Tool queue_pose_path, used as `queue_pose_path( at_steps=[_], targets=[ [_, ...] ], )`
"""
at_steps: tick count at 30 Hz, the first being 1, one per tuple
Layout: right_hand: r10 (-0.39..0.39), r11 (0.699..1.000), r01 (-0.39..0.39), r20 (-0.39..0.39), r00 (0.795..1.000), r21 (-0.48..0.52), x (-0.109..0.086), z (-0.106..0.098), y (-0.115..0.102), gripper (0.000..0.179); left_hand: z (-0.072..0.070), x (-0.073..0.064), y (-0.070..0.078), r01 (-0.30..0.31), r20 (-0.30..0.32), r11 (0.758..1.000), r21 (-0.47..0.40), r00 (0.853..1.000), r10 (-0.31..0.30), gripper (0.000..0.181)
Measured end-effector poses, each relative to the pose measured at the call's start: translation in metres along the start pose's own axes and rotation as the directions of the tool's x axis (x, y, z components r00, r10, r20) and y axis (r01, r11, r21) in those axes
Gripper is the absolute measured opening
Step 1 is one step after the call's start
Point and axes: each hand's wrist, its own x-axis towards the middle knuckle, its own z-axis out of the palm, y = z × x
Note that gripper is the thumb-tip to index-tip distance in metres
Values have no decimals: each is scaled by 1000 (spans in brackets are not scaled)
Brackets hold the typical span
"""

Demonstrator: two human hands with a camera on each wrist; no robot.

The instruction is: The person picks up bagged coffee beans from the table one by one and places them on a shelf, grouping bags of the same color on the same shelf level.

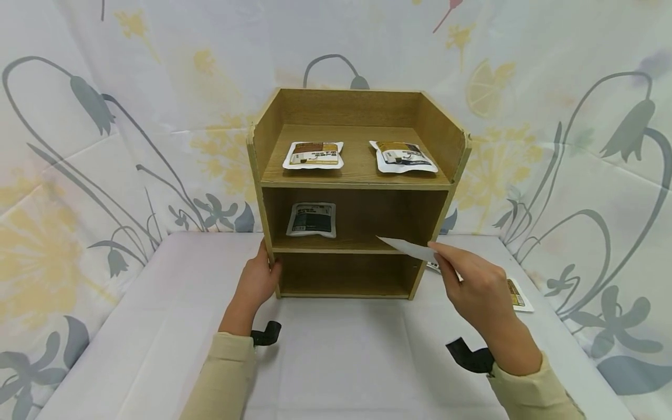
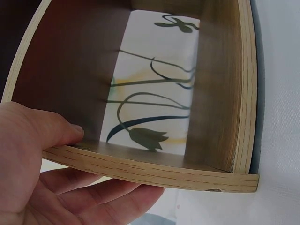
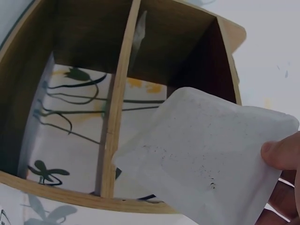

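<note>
A small wooden shelf with three levels stands on the white-covered table. My left hand grips its left side panel; in the left wrist view the thumb lies inside and the fingers outside. My right hand pinches a flat white packet by its edge, at the right front of the middle level. In the right wrist view the packet's plain, speckled side shows. On the middle level lies a dark-labelled packet. Two packets, one left and one right, lie on the top level.
Behind and right of my right hand, a yellow-labelled packet lies on the table. Part of another packet shows beside the shelf's right side. A flower-patterned cloth hangs behind everything.
</note>
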Motion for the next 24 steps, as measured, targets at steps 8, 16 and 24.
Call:
queue_pose_path(
  at_steps=[8,16,24],
  targets=[
    [3,1000,-3,-16,1000,4,2,6,-2,27,-1,0,1,2,1,1000,0,1000,-2,61],
    [4,1000,-3,-57,998,13,5,11,-5,25,-1,0,1,10,7,1000,-4,1000,-10,61],
    [14,1000,-13,-76,997,15,2,20,-4,28,-1,0,1,6,12,1000,-1,1000,-6,61]
  ],
)
